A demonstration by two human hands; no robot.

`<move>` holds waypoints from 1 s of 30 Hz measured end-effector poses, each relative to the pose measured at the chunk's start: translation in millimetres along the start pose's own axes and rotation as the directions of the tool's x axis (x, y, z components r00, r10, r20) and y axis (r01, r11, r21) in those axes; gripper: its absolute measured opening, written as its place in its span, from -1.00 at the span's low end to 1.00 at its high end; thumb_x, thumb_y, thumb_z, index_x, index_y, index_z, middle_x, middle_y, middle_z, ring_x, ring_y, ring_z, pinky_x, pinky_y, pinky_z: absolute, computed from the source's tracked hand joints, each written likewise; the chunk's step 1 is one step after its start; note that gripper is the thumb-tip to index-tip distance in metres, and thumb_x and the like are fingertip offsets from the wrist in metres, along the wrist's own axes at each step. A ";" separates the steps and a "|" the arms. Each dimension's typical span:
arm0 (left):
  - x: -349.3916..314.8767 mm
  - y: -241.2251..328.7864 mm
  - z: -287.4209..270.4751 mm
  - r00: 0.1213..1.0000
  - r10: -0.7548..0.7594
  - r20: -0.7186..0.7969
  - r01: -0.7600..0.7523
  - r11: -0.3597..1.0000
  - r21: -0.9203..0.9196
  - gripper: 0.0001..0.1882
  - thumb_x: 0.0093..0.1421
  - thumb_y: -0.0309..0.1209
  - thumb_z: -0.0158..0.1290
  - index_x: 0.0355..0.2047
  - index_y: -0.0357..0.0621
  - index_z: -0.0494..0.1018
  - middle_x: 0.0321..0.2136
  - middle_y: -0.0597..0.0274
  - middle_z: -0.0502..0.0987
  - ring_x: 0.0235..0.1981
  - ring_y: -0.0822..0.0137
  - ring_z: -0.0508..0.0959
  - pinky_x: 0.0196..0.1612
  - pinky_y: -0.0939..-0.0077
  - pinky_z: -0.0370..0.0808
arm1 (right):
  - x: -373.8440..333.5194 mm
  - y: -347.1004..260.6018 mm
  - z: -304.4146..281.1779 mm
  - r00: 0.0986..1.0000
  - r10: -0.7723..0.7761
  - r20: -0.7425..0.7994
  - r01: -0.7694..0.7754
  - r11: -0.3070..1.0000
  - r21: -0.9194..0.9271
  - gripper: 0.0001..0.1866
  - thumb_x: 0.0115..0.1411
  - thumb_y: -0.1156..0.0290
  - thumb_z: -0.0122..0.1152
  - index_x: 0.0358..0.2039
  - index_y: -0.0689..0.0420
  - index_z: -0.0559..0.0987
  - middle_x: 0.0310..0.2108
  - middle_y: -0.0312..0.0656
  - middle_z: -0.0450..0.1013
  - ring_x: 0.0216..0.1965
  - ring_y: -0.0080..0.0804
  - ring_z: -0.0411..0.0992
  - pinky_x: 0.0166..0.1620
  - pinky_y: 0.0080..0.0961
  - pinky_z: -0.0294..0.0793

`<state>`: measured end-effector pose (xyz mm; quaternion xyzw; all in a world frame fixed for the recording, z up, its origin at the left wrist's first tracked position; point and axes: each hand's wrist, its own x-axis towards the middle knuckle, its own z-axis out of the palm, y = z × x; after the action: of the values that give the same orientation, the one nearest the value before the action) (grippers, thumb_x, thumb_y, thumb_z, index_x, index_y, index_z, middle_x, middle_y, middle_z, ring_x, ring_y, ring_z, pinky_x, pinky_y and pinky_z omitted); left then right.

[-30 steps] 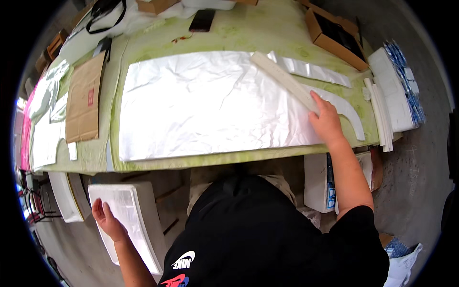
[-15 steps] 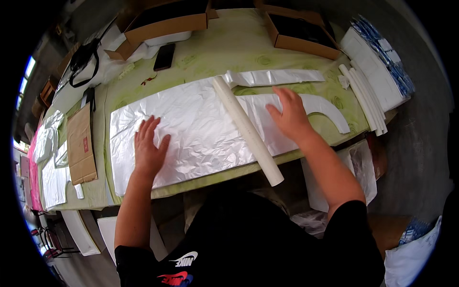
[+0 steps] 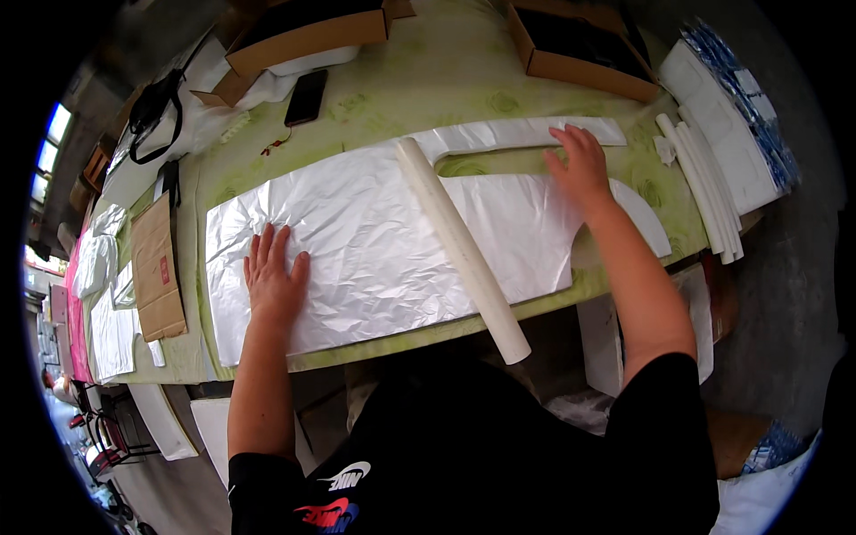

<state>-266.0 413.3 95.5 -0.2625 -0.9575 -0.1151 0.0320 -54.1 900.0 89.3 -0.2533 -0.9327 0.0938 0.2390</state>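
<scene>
A white plastic vest-style bag (image 3: 357, 241), crinkled and with two long handles, lies spread flat on the table. Across its middle rests a white tube (image 3: 468, 254) at a slant, its near end sticking out past the table edge. My left hand (image 3: 275, 281) is flat on the left part of the bag, fingers spread. Over on the right, my right hand (image 3: 581, 169) is above the gap between the two handles. Its fingers are apart and slightly bent, with the tips by the far handle (image 3: 535, 132); whether they touch it I cannot tell.
Several white tubes (image 3: 700, 187) lie at the table's right end beside a stack of blue-and-white packages (image 3: 736, 107). Cardboard boxes (image 3: 584, 49) and a phone (image 3: 306, 98) are at the back. To the left are a brown cardboard sheet (image 3: 159, 267) and more white bags (image 3: 111, 330).
My right hand has moved right and away from me, toward the far handle. My left hand has settled flat on the bag. The bag's handles lie straighter and farther right.
</scene>
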 end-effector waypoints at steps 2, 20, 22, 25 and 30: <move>0.3 -1.5 -0.5 1.000 0.015 -0.003 -0.015 1.000 0.001 -0.36 0.32 -0.03 0.04 0.37 0.14 0.30 0.46 0.15 0.14 0.51 0.06 0.02 0.50 0.02 -0.14 | -48.1 -16.4 -20.9 0.992 -0.092 -0.083 0.101 0.988 0.115 -0.58 0.18 0.27 0.33 0.07 0.01 0.60 0.27 -0.02 0.35 0.32 0.11 0.21 0.36 0.03 0.17; -33.8 207.5 -0.1 0.813 0.555 0.178 -0.442 0.786 -0.433 -0.44 0.15 -0.20 0.17 0.17 -0.02 0.46 0.47 -0.28 -0.05 0.50 -0.34 -0.18 0.49 0.00 -0.02 | -233.4 -106.7 -79.5 0.985 -0.086 -0.151 0.146 0.883 0.447 -0.76 0.08 0.62 0.32 -0.21 0.10 0.63 0.00 -0.08 0.52 0.16 0.16 0.37 0.25 0.04 0.32; -35.4 198.1 0.2 0.818 0.552 0.163 -0.421 0.767 -0.485 -0.49 0.12 -0.28 0.15 0.11 -0.04 0.47 0.47 -0.27 -0.05 0.50 -0.35 -0.18 0.49 0.00 -0.02 | -237.8 -103.5 -75.7 0.986 -0.030 -0.163 0.105 0.877 0.469 -0.76 0.07 0.63 0.31 -0.21 0.12 0.63 0.00 -0.08 0.52 0.15 0.16 0.38 0.23 0.02 0.35; -38.2 194.5 5.3 0.812 0.576 0.097 -0.478 0.750 -0.456 -0.55 0.05 -0.41 0.13 0.02 -0.07 0.48 0.46 -0.24 0.00 0.50 -0.36 -0.16 0.48 0.00 0.00 | -232.3 -102.5 -78.9 0.982 -0.036 -0.185 0.117 0.886 0.449 -0.75 0.07 0.64 0.31 -0.20 0.13 0.62 0.00 -0.08 0.52 0.14 0.17 0.39 0.22 -0.01 0.37; -34.8 240.1 -21.4 0.635 0.764 -0.109 -0.725 0.542 -0.425 -0.62 0.01 -0.47 0.15 -0.10 -0.10 0.51 0.21 -0.03 0.42 0.31 -0.15 0.31 0.34 0.06 0.27 | -221.3 -96.3 -80.6 0.973 -0.015 -0.228 0.110 0.904 0.412 -0.73 0.09 0.63 0.30 -0.17 0.11 0.62 0.02 -0.10 0.52 0.17 0.15 0.38 0.25 -0.03 0.33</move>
<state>-113.5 591.6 160.9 -0.6490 -0.7041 -0.2871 -0.0237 112.1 707.7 99.7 -0.1742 -0.8657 0.2569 0.3926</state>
